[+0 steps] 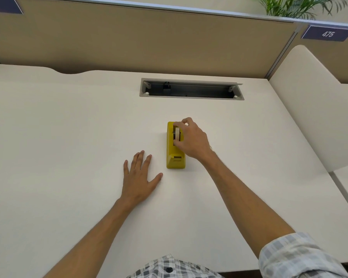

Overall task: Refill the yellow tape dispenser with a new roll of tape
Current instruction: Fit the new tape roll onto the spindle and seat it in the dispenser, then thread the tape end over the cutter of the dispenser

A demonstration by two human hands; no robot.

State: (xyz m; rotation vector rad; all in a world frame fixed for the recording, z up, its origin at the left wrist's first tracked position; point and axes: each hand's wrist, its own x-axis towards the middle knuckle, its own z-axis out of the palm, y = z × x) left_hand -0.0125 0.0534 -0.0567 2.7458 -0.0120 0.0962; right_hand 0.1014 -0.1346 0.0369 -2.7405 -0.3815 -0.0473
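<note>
In the head view, the right hand [191, 138] is reaching over the yellow tape dispenser [175, 146], its fingers [177, 125] curling closed around the pale roll of tape [177, 134] sitting in the dispenser's well. The dispenser is standing on the white bench [68, 127], its cutter end pointing back toward the person. Left of those fingers and nearer the person, the left hand [141, 176] is lying flat on the bench, fingers spread and holding nothing, just beside the dispenser without touching it. Beyond the right fingers, a cable slot [191, 89] is lying open in the bench.
</note>
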